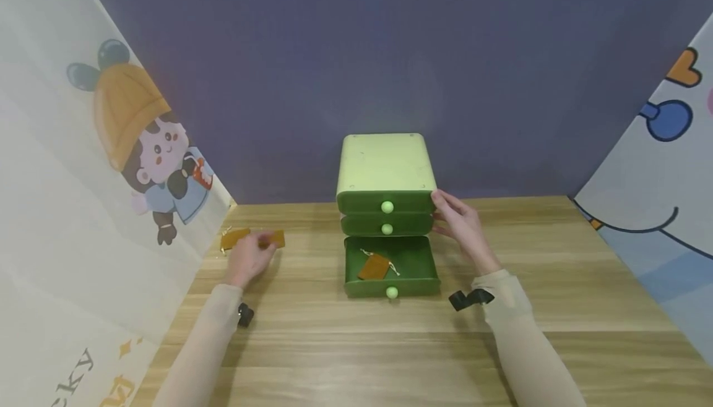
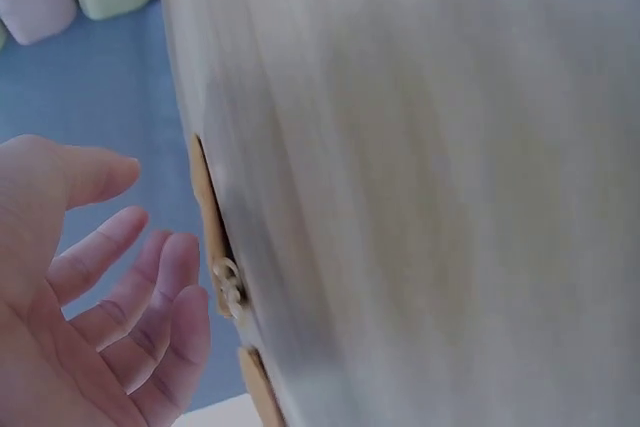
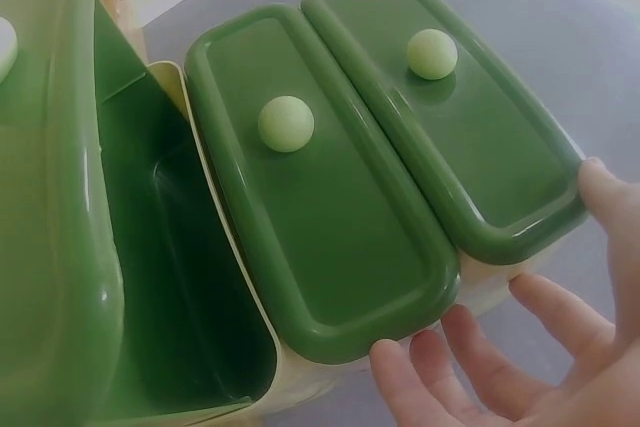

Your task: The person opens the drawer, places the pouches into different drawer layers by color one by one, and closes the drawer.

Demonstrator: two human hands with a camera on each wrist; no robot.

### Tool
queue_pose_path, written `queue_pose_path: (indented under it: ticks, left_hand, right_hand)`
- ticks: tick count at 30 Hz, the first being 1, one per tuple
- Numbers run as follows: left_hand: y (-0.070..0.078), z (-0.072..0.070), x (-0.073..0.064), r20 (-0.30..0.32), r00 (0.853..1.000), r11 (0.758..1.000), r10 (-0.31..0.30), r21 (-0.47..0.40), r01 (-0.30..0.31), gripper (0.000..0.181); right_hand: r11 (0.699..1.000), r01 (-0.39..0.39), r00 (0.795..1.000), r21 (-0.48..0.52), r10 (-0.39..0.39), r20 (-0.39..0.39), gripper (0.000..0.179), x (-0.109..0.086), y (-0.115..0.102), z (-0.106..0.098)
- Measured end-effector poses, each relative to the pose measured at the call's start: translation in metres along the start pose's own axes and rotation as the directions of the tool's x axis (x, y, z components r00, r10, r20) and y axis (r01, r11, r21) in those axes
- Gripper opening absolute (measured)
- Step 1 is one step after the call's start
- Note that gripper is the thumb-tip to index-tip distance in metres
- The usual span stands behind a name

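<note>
Two brown drawstring pouches lie on the table at the left: one pouch [image 1: 234, 238] shows its pale cords, the other pouch [image 1: 277, 239] is partly covered by my left hand [image 1: 249, 261]. In the left wrist view that hand's fingers are loosely bent, with nothing between them, close beside a pouch [image 2: 208, 212]. My right hand [image 1: 466, 231] rests against the right side of a small green drawer cabinet [image 1: 387, 162], thumb at the top drawer's edge and fingers spread along the side. The bottom drawer [image 1: 364, 288] is pulled out and has a brown pouch [image 1: 374, 266] inside.
The upper drawer [image 1: 362, 201] and middle drawer [image 1: 362, 224] are closed, each with a round pale green knob. Behind the cabinet stands a dark blue panel [image 1: 278, 85]. White panels with cartoon prints border the wooden table [image 1: 312, 357] left and right.
</note>
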State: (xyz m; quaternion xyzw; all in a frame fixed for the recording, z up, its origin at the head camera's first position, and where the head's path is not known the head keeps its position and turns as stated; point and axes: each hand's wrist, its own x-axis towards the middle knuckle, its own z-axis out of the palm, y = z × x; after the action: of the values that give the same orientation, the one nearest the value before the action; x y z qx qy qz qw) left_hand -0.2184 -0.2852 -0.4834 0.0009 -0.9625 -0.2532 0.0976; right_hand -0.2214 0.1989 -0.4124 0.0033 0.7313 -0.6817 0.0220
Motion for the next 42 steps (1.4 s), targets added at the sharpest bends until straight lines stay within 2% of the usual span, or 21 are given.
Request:
queue_pose_path:
  ticks: [8, 18, 27, 42]
  left_hand:
    - [-0.009, -0.007, 0.009, 0.02, 0.999, 0.999, -0.037, 0.014, 0.037, 0.039]
    - [-0.014, -0.007, 0.014, 0.079, 0.993, 0.994, -0.089, 0.07, 0.083, 0.045]
    - [-0.018, -0.006, 0.017, 0.084, 0.994, 0.988, -0.07, 0.147, 0.057, 0.044]
    - [-0.021, -0.006, 0.02, 0.081, 0.995, 0.987, -0.062, 0.153, 0.049, 0.037]
  right_hand:
    - [1.0, 0.0, 1.0, 0.009, 0.0, -0.009, 0.082, 0.001, -0.001, 0.0]
    - [1.0, -0.001, 1.0, 0.016, 0.002, -0.017, 0.081, 0.003, 0.0, 0.0]
    - [1.0, -0.013, 1.0, 0.027, 0.013, -0.018, 0.082, 0.002, 0.0, 0.002]
    - [1.0, -0.008, 1.0, 0.028, 0.009, -0.024, 0.082, 0.002, 0.001, 0.004]
